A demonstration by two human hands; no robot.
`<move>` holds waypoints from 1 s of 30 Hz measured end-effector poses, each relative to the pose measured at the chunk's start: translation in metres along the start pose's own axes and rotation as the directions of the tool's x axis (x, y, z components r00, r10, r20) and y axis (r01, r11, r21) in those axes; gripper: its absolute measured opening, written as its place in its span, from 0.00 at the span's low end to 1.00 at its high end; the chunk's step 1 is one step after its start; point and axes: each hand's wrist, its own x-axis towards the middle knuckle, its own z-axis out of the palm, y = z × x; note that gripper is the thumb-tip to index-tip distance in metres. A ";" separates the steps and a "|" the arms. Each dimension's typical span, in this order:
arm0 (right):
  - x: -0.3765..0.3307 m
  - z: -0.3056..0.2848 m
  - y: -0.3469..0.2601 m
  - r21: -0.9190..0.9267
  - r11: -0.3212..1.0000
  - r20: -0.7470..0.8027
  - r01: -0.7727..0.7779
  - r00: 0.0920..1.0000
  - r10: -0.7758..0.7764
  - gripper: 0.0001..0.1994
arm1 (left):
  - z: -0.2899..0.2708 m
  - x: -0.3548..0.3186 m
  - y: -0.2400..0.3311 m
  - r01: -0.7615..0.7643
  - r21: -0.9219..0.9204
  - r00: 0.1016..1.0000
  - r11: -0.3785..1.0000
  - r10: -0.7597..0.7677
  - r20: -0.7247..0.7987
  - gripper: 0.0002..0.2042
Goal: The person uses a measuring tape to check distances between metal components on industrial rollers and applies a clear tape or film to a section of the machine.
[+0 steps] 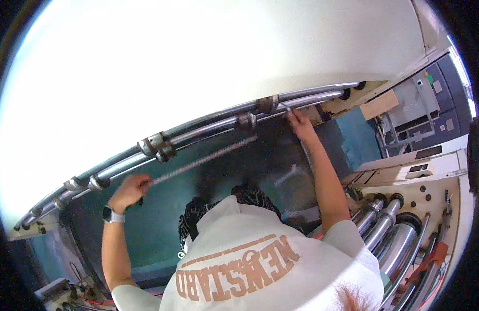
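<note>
My left hand (128, 193), with a watch (114, 214) at its wrist, is closed round the near end of a long thin strip (203, 159). The strip looks greyish with fine marks like a ruler's, blurred by motion, and its free end points right, below the shafts. A small dark piece shows under the left fingers. My right hand (300, 125) is raised to the lower metal shaft (314, 99), fingers pinched at a small light tip that I cannot make out. Metal collars (268, 104) sit along the pair of shafts, left of my right hand.
A large white machine panel (224, 57) fills the far side above the shafts. Metal rollers (397, 249) stand in a frame at the right. Below lies a dark green floor (161, 228). Grey equipment and a cardboard-coloured sheet (379, 104) are at the far right.
</note>
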 end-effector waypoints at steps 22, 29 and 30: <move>0.070 -0.046 -0.101 -0.542 0.523 0.487 0.658 0.753 -0.442 0.20 | 0.122 -0.026 0.076 0.280 -0.052 0.951 0.959 -0.284 -0.119 0.06; 0.066 -0.045 -0.121 -0.589 0.656 0.426 0.473 0.871 -0.245 0.22 | 0.108 -0.019 0.073 0.238 -0.065 0.961 0.969 -0.245 -0.130 0.07; 0.061 -0.044 -0.118 -0.575 0.678 0.397 0.459 0.880 -0.259 0.23 | 0.100 -0.015 0.070 0.226 -0.064 0.967 0.972 -0.232 -0.110 0.07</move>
